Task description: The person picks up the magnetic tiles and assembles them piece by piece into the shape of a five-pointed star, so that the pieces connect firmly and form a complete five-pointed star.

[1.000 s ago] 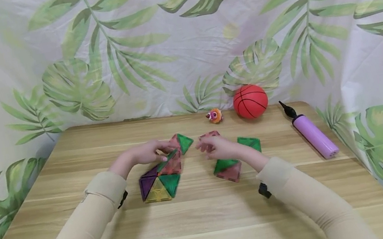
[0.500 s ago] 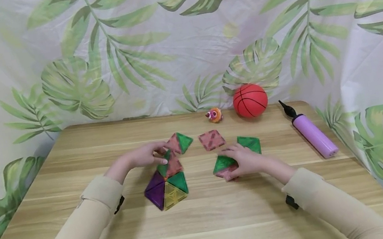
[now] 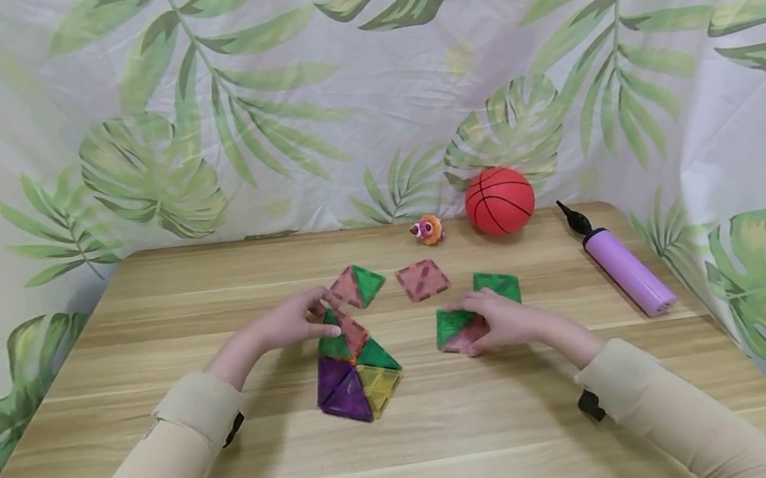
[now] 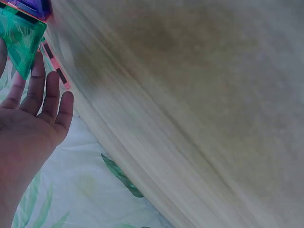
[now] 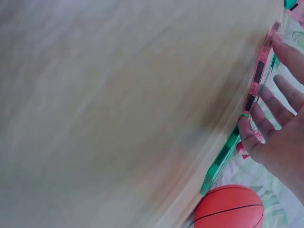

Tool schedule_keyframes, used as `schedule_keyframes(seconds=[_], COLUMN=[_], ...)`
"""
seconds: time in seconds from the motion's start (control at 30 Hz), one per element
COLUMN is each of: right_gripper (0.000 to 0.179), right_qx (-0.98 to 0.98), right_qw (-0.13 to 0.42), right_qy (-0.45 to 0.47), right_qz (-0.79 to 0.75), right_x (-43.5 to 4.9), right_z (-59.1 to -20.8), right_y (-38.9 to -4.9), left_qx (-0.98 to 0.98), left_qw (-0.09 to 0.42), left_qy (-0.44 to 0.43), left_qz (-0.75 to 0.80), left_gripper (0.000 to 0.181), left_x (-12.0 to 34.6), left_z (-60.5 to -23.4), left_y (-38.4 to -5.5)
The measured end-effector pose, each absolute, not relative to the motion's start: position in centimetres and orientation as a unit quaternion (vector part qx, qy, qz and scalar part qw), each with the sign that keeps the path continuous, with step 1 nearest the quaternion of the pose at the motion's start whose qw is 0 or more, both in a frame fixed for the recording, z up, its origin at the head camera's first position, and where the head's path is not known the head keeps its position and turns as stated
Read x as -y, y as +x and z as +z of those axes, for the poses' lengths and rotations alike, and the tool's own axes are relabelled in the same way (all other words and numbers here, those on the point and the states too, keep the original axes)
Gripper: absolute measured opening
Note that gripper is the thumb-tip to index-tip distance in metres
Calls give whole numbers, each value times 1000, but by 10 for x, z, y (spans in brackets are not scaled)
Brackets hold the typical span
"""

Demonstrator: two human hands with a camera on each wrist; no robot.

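See-through magnetic tiles lie in groups on the wooden table. My left hand (image 3: 296,321) pinches the far end of a joined cluster, at a green triangle (image 4: 20,40) and a red one. That cluster also has purple triangles (image 3: 343,398), a second green one and a yellow triangle (image 3: 381,388). My right hand (image 3: 506,318) spans a square of a green triangle (image 3: 450,322) and a pink triangle (image 5: 259,71), thumb on the near edge and fingers at the far side. Those fingertips hide part of the green triangle.
Beyond the hands lie a pink-and-green tile pair (image 3: 358,286), a pink square tile (image 3: 424,279) and a green square (image 3: 498,286). Farther back are a small toy figure (image 3: 427,230) and a red ball (image 3: 500,201). A purple hand pump (image 3: 628,271) lies at the right.
My left hand has turned the cluster, swinging its yellow and purple end to the right and nearer. My right hand has left the pink square for the green-and-pink pair, which has turned slightly.
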State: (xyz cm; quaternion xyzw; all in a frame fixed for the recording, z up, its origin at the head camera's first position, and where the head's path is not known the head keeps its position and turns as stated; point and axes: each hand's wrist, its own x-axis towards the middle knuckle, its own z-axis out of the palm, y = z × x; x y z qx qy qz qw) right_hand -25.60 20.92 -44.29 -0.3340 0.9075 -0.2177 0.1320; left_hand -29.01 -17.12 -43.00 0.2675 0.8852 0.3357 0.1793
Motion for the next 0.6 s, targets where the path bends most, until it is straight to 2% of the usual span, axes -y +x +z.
schedule_keyframes(seconds=[0.1,0.33,0.6], right_gripper=[69,71,71], right_qx=[-906,-915,-919], right_qw=[137,125,114], right_qy=[-336,-328,-318], right_qz=[-217,-200,-205], right_x=[-213,-218,-219], right_z=[-441,-436,-439], right_y=[-256,-251,-249], left_qx=[-891,-882,-899], left_qw=[159,117,99], left_qy=[276,364,348], left_qz=[323,274,247], left_gripper=[43,41,36], left_x=[172,178,176], left_z=[-431,-431,-431], left_y=[-289,-287,-281])
